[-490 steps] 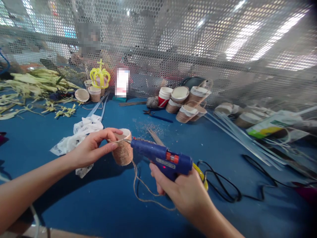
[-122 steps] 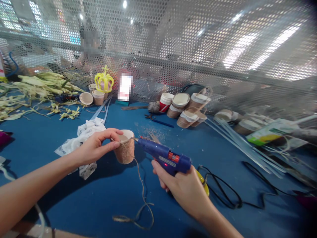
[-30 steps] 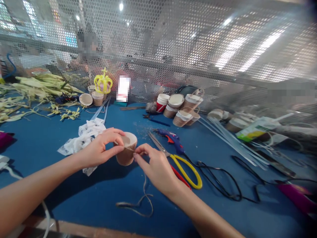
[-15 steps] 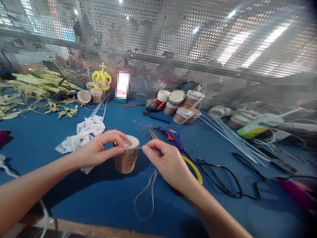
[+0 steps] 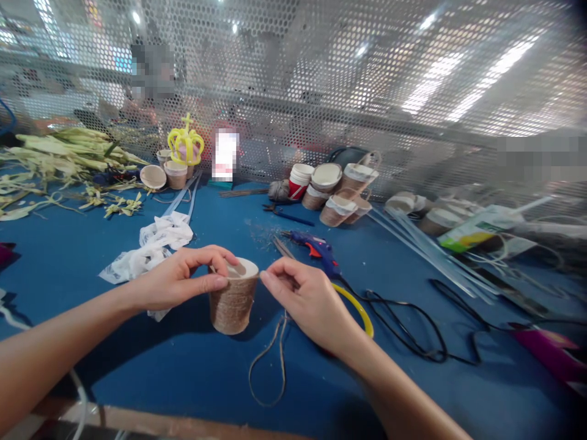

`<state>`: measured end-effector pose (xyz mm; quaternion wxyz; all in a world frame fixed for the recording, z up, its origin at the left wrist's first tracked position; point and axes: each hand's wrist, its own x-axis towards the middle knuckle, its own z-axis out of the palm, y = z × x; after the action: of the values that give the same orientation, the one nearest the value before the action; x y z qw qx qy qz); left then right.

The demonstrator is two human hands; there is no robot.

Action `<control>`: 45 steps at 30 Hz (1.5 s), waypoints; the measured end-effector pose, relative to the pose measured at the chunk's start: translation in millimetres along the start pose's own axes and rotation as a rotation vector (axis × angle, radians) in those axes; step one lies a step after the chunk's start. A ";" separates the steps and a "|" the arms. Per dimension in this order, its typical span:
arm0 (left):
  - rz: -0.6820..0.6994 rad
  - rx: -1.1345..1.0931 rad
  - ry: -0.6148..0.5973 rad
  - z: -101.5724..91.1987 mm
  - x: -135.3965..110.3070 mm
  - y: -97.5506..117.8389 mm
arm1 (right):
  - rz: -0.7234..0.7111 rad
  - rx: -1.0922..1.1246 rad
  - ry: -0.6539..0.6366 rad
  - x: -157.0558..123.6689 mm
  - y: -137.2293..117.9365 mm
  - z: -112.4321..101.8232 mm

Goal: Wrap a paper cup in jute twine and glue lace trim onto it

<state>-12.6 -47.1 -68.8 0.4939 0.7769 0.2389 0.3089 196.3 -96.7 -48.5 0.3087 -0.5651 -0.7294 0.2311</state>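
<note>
A paper cup [image 5: 233,304] wrapped in brown twine is held by my left hand [image 5: 195,276], its thumb outside the rim and its fingers at the opening. Close to the cup's right rim, my right hand [image 5: 298,290] pinches the twine [image 5: 266,354], which hangs below it in a loop on the table. Just behind my right hand lie scissors with a yellow handle [image 5: 355,305], partly covered by it. A blue hot glue gun [image 5: 316,249] rests beyond that hand. White lacy cloth [image 5: 160,241] lies crumpled behind my left hand.
Several twine-wrapped cups [image 5: 339,208] stand at the back, beside a ball of grey twine [image 5: 279,190] and pliers [image 5: 291,215]. Clear glue sticks [image 5: 422,256] and a black cord [image 5: 413,324] lie right. Left are dried husks [image 5: 68,146] and a yellow crown [image 5: 186,143]. A perforated metal screen [image 5: 275,79] rises behind.
The cup has tilted, its base moving down and its twine-covered side turning more upright. My right hand has shifted very slightly toward its rim; my left hand keeps its hold.
</note>
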 end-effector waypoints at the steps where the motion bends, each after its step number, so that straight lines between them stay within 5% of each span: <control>1: -0.005 -0.006 -0.002 -0.1 0.1 0.2 | 0.004 -0.001 -0.003 0.0 0.3 0.1; 12: -0.102 -0.173 -0.043 -2.5 1.1 0.2 | 0.037 0.157 0.007 -0.6 5.1 1.1; 21: -0.142 -0.382 -0.097 -3.3 0.4 -2.5 | -0.017 0.312 -0.161 0.2 4.2 -2.4; 30: -0.039 0.014 -0.101 -6.0 4.0 -5.2 | -0.089 0.113 -0.155 -0.1 5.3 -4.3; 40: -0.049 -0.175 -0.013 -8.2 3.7 -10.9 | -0.086 0.042 -0.116 -2.5 0.8 -3.8; 45: 0.041 0.074 0.048 1.8 5.6 -6.6 | -0.100 -0.016 -0.083 -3.2 -0.9 -1.5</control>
<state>-7.9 -41.7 -74.1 0.4526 0.7916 0.2459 0.3287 197.3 -100.1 -47.4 0.2846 -0.5203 -0.7708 0.2328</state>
